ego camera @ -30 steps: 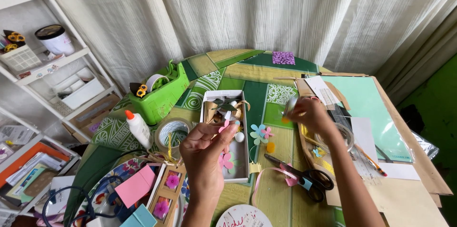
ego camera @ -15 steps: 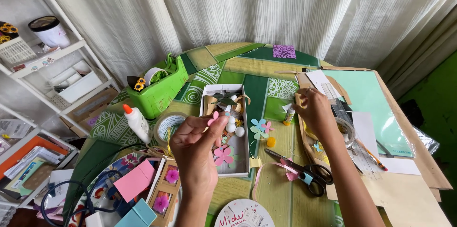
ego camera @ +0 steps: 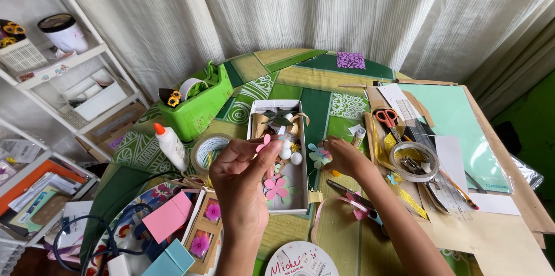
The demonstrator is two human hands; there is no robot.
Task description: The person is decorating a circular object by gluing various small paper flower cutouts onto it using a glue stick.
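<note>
My left hand point(ego camera: 241, 173) is raised over the front of a white open box point(ego camera: 252, 120) and pinches a small pink paper petal point(ego camera: 263, 142) between thumb and fingers. The box holds white beads, paper leaves and a pink paper flower point(ego camera: 277, 187). Just right of the box, my right hand point(ego camera: 341, 157) rests on the green patterned tablecloth with its fingers on a light blue paper flower point(ego camera: 318, 154). Whether it grips the flower or only touches it is unclear.
A glue bottle point(ego camera: 171, 146) and a tape roll point(ego camera: 208, 150) stand left of the box, with a green tape dispenser point(ego camera: 196, 105) behind. Red scissors point(ego camera: 386, 118), another tape ring point(ego camera: 414, 162), rulers and mint paper point(ego camera: 457, 125) lie at right. Shelves stand at far left.
The right hand has come in from the table's right side to the blue flower beside the box. The left hand stays raised with the pink petal.
</note>
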